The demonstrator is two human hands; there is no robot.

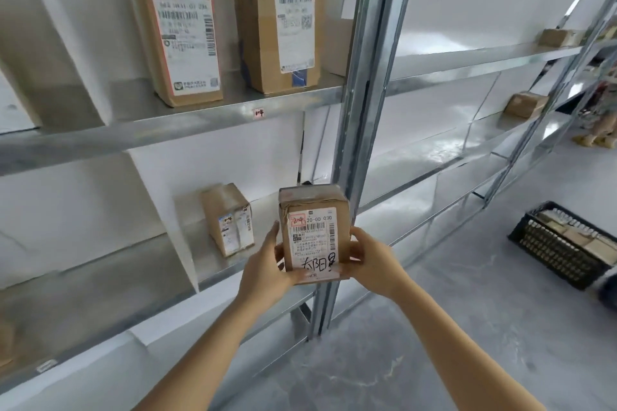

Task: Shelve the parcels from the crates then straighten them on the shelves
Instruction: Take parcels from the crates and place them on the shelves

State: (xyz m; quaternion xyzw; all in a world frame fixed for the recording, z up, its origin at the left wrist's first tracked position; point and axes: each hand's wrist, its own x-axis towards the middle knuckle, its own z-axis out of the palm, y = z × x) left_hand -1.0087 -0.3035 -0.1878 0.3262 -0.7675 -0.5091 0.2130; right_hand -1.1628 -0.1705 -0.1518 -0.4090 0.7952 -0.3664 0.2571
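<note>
Steel upright (364, 93) taken as reference.
Black crate (564, 250): on floor, well right of upright, parcels inside.
Blue-taped parcel (280, 27): on upper shelf, just left of upright.
Plain tall parcel (180, 40): same shelf, further left.
Held parcel (312, 233): low before upright, label to camera.
Small parcel (230, 223): lower shelf, left of upright.
Left grip (267, 264), right grip (370, 260): grasping held parcel's sides.

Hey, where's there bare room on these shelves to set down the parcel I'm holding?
On the lower shelf, a bare patch lies between the small parcel and the steel upright, behind the held parcel. Left of the white divider it is bare too. The upper shelf is crowded near the upright: a tall parcel and a blue-taped parcel stand side by side.
</note>
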